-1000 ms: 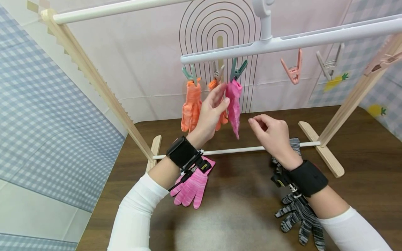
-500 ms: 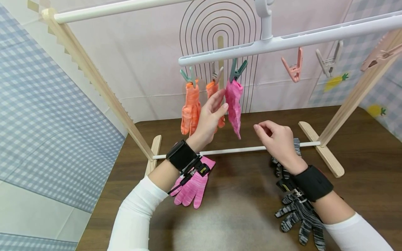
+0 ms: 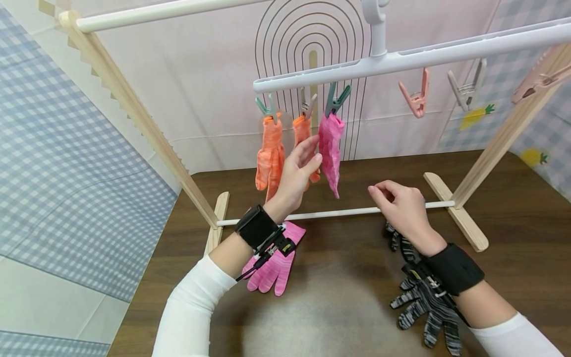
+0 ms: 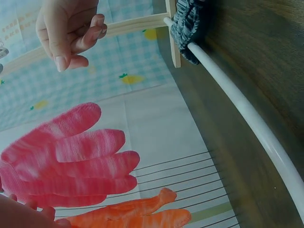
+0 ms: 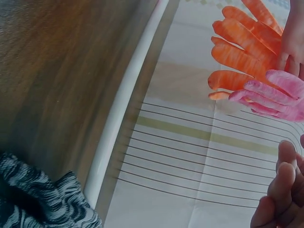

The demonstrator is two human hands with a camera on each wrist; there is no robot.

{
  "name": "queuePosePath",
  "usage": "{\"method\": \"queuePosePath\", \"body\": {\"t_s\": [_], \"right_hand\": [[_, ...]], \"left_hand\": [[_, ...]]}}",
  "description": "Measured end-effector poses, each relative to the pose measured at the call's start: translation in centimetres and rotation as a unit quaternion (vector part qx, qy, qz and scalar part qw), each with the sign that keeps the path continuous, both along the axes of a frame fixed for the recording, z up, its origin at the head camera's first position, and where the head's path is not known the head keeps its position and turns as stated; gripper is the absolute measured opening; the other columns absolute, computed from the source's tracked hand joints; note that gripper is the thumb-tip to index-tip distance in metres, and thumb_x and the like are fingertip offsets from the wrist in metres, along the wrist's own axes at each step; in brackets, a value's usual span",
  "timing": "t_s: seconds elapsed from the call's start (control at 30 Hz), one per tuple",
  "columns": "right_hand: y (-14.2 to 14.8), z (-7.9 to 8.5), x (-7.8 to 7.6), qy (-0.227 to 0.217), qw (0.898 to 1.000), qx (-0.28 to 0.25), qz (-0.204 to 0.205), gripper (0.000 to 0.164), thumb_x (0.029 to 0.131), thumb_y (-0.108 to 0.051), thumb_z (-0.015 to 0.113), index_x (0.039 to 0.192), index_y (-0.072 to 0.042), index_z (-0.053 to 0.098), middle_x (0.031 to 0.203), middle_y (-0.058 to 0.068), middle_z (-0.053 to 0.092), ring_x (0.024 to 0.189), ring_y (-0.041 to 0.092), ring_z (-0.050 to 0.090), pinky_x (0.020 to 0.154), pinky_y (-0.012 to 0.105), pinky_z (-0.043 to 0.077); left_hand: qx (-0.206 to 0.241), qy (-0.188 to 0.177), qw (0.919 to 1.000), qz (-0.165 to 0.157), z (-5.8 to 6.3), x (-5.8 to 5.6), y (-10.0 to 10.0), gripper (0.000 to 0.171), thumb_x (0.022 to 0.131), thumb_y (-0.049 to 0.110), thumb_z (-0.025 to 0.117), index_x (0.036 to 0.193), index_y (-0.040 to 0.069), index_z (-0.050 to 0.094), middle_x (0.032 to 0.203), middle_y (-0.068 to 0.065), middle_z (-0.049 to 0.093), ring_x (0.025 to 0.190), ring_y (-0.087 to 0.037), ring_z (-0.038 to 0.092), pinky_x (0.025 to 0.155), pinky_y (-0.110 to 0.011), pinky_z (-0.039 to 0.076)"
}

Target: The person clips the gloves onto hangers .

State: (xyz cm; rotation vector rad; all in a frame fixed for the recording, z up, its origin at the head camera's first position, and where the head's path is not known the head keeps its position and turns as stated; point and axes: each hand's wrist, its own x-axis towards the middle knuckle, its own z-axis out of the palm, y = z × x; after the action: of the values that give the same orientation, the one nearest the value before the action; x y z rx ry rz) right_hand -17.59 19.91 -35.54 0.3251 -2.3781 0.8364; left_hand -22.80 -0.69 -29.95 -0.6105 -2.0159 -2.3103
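A pink glove (image 3: 331, 153) hangs by a dark green clothespin (image 3: 335, 101). Two orange gloves hang to its left: one orange glove (image 3: 269, 153) by a light green clothespin (image 3: 268, 109), the other orange glove (image 3: 302, 129) by a beige clothespin (image 3: 308, 105). My left hand (image 3: 295, 173) is in front of the second orange glove, its relaxed fingertips at the pink glove's left edge; whether they touch it I cannot tell. Apart from the gloves, to the right, my right hand (image 3: 401, 208) has loosely curled fingers that hold nothing.
A white hanger bar (image 3: 401, 62) bears the clothespins, including a bare pink clothespin (image 3: 417, 96) and a bare grey clothespin (image 3: 467, 89). A wooden rack with a low white rod (image 3: 339, 213) surrounds it. Another pink glove (image 3: 278, 270) and striped grey gloves (image 3: 430, 310) lie on the table.
My right hand has moved right and down, away from the hanging pink glove. My left hand has lowered slightly beside it. The hanging gloves have swayed a little.
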Motion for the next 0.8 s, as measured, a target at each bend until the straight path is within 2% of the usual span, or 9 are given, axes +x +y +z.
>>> {"method": "queuePosePath", "body": {"t_s": [0.33, 0.57, 0.7, 0.8], "right_hand": [[0.6, -0.5, 0.7, -0.016, 1.000, -0.001, 0.007, 0.018, 0.087, -0.021, 0.056, 0.086, -0.005, 0.065, 0.059, 0.002, 0.055, 0.050, 0.003, 0.040, 0.051, 0.022, 0.032], [1.0, -0.8, 1.1, -0.027, 1.000, 0.005, 0.009, 0.019, 0.087, -0.022, 0.055, 0.086, -0.006, 0.065, 0.059, 0.000, 0.055, 0.051, 0.002, 0.040, 0.051, 0.022, 0.032], [1.2, -1.0, 1.2, -0.032, 0.999, 0.008, 0.012, 0.018, 0.087, -0.022, 0.055, 0.086, -0.007, 0.065, 0.059, -0.001, 0.054, 0.050, 0.001, 0.039, 0.051, 0.021, 0.030], [1.3, -1.1, 1.3, -0.031, 0.999, 0.012, 0.013, 0.018, 0.087, -0.022, 0.054, 0.086, -0.007, 0.065, 0.058, -0.002, 0.054, 0.049, 0.002, 0.038, 0.050, 0.021, 0.030]], "left_hand": [[0.003, 0.014, 0.9999, -0.009, -0.2, 0.5, -0.2, 0.041, 0.089, 0.004, 0.048, 0.129, 0.004, 0.040, 0.136, -0.007, 0.042, 0.125, -0.013, 0.039, 0.100, -0.027, 0.035], [0.008, 0.018, 0.9998, -0.006, -0.3, 0.8, -0.3, 0.039, 0.089, 0.002, 0.047, 0.128, 0.001, 0.041, 0.135, -0.010, 0.043, 0.126, -0.018, 0.038, 0.099, -0.027, 0.036], [0.015, 0.020, 0.9997, -0.005, -0.4, 0.9, -0.4, 0.038, 0.089, 0.002, 0.047, 0.127, 0.001, 0.041, 0.134, -0.011, 0.043, 0.124, -0.021, 0.040, 0.085, -0.021, 0.045], [0.026, 0.026, 0.9993, -0.005, -0.5, 1.1, -0.4, 0.037, 0.090, 0.001, 0.046, 0.126, -0.001, 0.042, 0.133, -0.014, 0.044, 0.122, -0.026, 0.042, 0.073, -0.018, 0.047]]}}
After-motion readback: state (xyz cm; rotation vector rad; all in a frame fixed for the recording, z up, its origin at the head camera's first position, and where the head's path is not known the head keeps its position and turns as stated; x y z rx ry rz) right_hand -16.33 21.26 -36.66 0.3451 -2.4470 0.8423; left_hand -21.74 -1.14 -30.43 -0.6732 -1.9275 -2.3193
